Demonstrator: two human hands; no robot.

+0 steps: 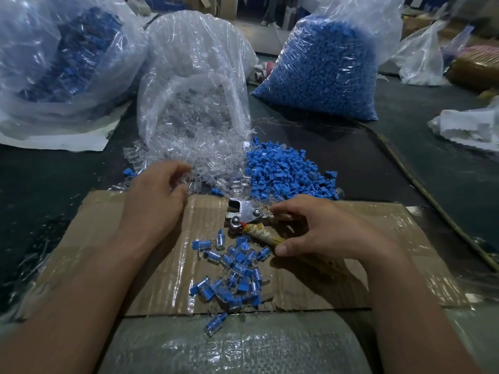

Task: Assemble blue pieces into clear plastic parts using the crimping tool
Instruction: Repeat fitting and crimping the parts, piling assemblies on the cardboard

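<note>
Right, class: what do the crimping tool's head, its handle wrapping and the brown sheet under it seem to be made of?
Crimping tool head: bare metal, probably steel; silvery-grey, dull glints, round rivets. Handle wrapping: apparently cloth or tape strips; yellowish, frayed, uneven. Brown sheet: cardboard, with a torn edge, seemingly covered in clear tape or film, given glossy streaks.

Head-worn view, facing forward and down, close over the cardboard (310,290) (wide-angle, edges bowed)

Left hand (156,195) fingers curled, right hand (324,230) palm down, fingers bent
</note>
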